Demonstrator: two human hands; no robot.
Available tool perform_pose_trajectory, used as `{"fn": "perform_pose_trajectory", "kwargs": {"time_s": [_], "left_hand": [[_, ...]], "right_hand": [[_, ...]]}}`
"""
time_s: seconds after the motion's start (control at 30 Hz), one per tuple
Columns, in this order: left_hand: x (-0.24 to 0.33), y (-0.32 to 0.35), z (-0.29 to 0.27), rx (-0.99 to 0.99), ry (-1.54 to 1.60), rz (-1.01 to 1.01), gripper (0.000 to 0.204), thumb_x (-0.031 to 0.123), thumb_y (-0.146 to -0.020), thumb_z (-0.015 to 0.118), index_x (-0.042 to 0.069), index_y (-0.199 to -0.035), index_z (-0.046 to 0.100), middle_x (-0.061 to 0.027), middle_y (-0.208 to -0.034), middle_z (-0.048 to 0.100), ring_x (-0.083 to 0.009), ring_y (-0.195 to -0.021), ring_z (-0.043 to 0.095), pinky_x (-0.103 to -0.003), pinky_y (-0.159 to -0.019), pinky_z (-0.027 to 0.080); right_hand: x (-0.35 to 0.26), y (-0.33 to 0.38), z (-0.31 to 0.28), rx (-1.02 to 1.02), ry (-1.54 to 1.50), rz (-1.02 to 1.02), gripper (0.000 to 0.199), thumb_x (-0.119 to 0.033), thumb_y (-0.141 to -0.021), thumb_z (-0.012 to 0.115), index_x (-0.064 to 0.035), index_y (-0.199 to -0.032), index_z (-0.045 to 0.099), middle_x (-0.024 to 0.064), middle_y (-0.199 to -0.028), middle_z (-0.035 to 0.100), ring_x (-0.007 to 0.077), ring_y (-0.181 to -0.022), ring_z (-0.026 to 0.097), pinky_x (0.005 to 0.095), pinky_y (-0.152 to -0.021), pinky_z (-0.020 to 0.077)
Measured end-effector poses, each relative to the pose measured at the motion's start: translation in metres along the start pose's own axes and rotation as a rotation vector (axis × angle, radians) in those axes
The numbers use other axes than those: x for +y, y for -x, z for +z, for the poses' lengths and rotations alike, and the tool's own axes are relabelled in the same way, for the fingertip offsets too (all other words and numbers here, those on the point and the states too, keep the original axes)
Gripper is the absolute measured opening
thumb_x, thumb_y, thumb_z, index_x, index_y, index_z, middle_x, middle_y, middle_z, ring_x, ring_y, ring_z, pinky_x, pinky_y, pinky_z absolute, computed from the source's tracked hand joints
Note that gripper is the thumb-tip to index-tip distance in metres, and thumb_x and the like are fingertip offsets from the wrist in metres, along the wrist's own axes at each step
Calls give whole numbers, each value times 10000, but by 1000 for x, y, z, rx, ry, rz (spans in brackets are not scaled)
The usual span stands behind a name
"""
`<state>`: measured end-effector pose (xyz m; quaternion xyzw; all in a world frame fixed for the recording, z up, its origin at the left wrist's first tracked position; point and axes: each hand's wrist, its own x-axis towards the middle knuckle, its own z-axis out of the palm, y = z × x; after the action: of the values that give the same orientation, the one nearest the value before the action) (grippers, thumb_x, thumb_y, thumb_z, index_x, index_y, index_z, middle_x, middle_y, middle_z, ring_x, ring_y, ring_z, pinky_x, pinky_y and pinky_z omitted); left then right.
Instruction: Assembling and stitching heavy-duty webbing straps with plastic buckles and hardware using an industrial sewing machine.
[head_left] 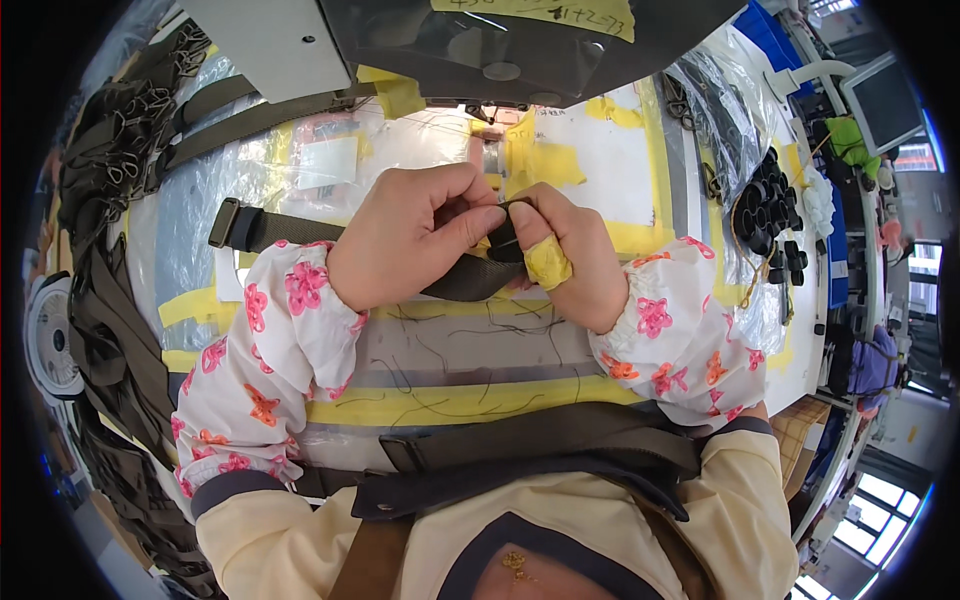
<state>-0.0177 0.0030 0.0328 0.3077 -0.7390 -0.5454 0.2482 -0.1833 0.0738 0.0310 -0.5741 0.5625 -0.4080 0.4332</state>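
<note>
**Both hands pinched on a dark webbing strap at the sewing table**

1. Work surface. I see a sewing table (600,150) covered in clear film and yellow tape strips, filling the centre of the view. Loose dark threads lie on it at 6 o'clock from the hands.

2. Machine. The sewing machine head (480,40) overhangs the table at 12 o'clock; its needle area sits just beyond the hands.

3. Stock. A heap of dark straps with metal rings (110,200) runs along the table edge from 9 to 10 o'clock. A cluster of black plastic buckles (765,205) lies at 3 o'clock, under clear plastic bags.

4. Work item. The olive webbing strap (290,232) lies across the table from 9 o'clock, its folded end piece at the far left, and runs into the hands at the centre, where it loops below the fingers.

5. Left hand (400,240). I read it as closed: thumb and fingers are pinched on the strap at the point where both hands meet. The sleeve is a white floral cover.

6. Right hand (575,260). It is closed too, fingertips pressed on the same strap fold, touching the left hand. One finger carries a wrap of yellow tape (547,263).

7. A second strap (540,432) lies across my lap at 6 o'clock.
</note>
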Motion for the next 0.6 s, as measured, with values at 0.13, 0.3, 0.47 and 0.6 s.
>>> {"fn": "perform_pose_trajectory", "kwargs": {"time_s": [0.13,0.3,0.47,0.6], "left_hand": [[-1,-1,-5,-23,77,23,127,112,-844,589,-13,-835,571,-40,-598,537,-75,-550,456,-242,-514,393],[-2,3,-8,-75,-3,0,91,88,-885,538,-2,-896,545,1,-718,544,-44,-641,442,-202,-572,389],[8,-10,9,512,-571,752,155,70,-773,621,12,-913,591,-40,-722,564,-162,-624,550,-238,-599,451],[24,30,27,25,-525,936,174,49,-754,611,4,-922,627,-101,-791,614,-252,-660,597,-268,-627,491]], "right_hand": [[2,-3,-1,11,87,-99,209,-173,-921,474,7,-814,472,171,-575,543,331,-498,576,357,-453,426],[2,-5,0,49,213,-252,188,-149,-903,498,14,-813,479,215,-609,539,397,-539,543,388,-479,416],[-6,-12,-10,24,-91,122,254,-236,-925,483,8,-880,540,121,-649,589,181,-485,575,267,-409,428],[-26,-30,-22,-60,-472,405,364,-334,-928,452,11,-995,548,65,-733,598,91,-500,567,206,-380,455]]}}
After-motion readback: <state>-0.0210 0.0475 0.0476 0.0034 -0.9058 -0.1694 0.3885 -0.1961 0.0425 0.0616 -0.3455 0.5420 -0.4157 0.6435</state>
